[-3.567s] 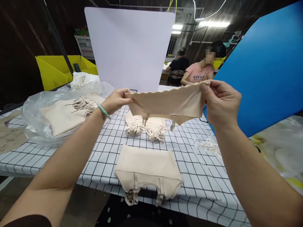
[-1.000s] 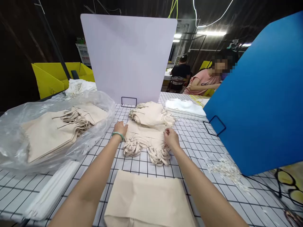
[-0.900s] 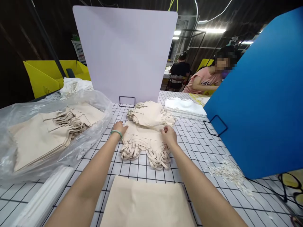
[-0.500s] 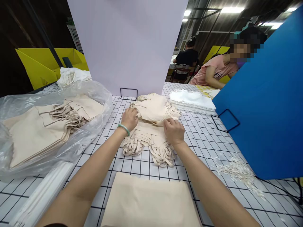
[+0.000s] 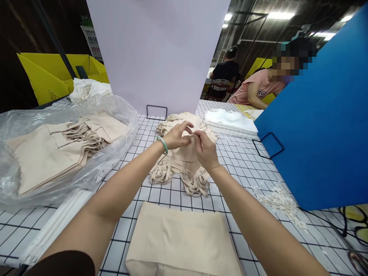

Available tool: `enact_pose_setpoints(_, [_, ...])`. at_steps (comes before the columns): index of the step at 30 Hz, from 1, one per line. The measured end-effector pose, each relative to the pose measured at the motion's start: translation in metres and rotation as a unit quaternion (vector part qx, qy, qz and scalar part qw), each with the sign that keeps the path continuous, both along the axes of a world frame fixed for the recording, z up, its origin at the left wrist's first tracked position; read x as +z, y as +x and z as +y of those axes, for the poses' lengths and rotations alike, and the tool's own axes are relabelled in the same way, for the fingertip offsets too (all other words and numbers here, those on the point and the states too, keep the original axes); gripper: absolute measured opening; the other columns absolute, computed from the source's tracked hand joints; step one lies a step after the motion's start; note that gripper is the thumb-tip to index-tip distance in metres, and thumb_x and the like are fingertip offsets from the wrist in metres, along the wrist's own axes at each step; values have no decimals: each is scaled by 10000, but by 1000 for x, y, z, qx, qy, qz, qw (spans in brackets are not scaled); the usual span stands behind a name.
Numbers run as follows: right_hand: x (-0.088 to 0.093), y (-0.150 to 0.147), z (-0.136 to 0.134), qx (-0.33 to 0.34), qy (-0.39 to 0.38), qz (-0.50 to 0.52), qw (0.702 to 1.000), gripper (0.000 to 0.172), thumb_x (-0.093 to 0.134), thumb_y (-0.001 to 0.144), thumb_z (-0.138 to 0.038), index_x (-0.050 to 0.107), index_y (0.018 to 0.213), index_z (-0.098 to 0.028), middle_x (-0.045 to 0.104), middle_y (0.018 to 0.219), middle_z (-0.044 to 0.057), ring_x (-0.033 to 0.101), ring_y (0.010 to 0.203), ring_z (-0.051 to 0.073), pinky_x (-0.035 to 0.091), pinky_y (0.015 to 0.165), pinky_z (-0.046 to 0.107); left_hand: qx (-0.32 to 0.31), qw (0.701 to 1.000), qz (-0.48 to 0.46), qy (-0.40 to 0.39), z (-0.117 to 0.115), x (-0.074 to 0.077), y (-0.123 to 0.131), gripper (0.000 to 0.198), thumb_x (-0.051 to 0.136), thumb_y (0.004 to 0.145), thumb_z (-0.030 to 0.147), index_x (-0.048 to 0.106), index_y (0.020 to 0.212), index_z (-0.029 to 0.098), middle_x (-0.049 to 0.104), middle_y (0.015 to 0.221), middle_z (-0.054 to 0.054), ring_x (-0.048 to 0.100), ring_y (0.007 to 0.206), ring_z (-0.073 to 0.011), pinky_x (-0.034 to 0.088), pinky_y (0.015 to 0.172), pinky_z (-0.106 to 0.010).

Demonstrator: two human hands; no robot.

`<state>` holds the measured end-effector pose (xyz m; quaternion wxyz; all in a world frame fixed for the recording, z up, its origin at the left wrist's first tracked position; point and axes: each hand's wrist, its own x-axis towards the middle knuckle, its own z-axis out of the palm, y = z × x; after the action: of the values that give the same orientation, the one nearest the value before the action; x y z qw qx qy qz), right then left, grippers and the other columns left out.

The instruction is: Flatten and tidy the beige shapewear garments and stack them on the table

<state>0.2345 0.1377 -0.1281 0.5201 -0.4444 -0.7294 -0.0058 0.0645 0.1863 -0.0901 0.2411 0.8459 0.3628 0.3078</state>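
Near the middle of the table lies a stack of beige fabric pieces (image 5: 186, 154) with looped straps bunched at its front. Just behind it sits a second beige pile (image 5: 184, 117) with frilled edges. My left hand (image 5: 176, 137), a green bangle at its wrist, hovers over the stack with thumb and fingers apart. Beside it, my right hand (image 5: 206, 150) is closed in a pinch, and a raised edge of beige fabric appears to be between its fingertips. A folded beige cloth bundle (image 5: 184, 237) lies closer to me.
At left, a clear plastic bag (image 5: 120, 111) holds more beige pieces. White fabric (image 5: 230, 122) is stacked at back right. A pale panel (image 5: 161, 57) and a blue panel (image 5: 322, 126) stand upright. Scraps (image 5: 280, 201) and scissors (image 5: 356, 258) lie right. Two people sit beyond.
Both hands have lifted off the pile's sides and come together above the stack. The left fingers have spread; the right hand has turned upward in a pinch. The view has shifted slightly.
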Motion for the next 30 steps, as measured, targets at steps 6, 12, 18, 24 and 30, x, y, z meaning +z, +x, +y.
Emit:
enact_pose_setpoints(6, [70, -17, -21, 33, 83, 47, 995, 188, 432, 1024, -346, 584, 1057, -240, 663, 906, 7, 634, 769, 141, 522, 702, 293, -32, 984, 78, -157, -8, 36, -39, 137, 754, 646, 236, 632, 662, 177, 606, 668, 8, 572, 687, -169, 452, 663, -296])
enact_pose_setpoints(12, [143, 14, -75, 21, 188, 54, 980, 181, 482, 1019, -342, 615, 1032, -221, 640, 914, 23, 631, 813, 146, 530, 757, 325, -20, 994, 63, -90, -63, 73, -79, 132, 801, 577, 207, 717, 680, 200, 704, 861, -21, 628, 865, -203, 497, 732, -287])
enact_pose_setpoints(18, [167, 52, -156, -17, 176, 74, 982, 202, 508, 1012, -401, 629, 1020, -239, 625, 969, 58, 649, 908, 178, 523, 828, 357, -57, 976, -85, -192, -163, 103, -93, 237, 817, 627, 202, 723, 841, 159, 700, 852, -49, 660, 787, -180, 521, 660, -268])
enact_pose_setpoints(24, [131, 58, -258, -52, 27, 147, 987, 186, 580, 967, -431, 645, 1027, -267, 607, 895, 29, 593, 764, 150, 463, 659, 299, -48, 934, -163, -314, -265, 78, -105, 292, 839, 667, 213, 616, 848, 160, 632, 708, 6, 607, 604, -114, 458, 518, -189])
enact_pose_setpoints(30, [31, 60, -281, -61, -217, 258, 939, 299, 625, 880, -514, 620, 982, -233, 579, 739, -16, 512, 604, 127, 382, 500, 237, 12, 884, -174, -433, -292, 8, -104, 347, 831, 644, 185, 538, 828, 158, 581, 656, 49, 535, 535, -63, 397, 473, -152])
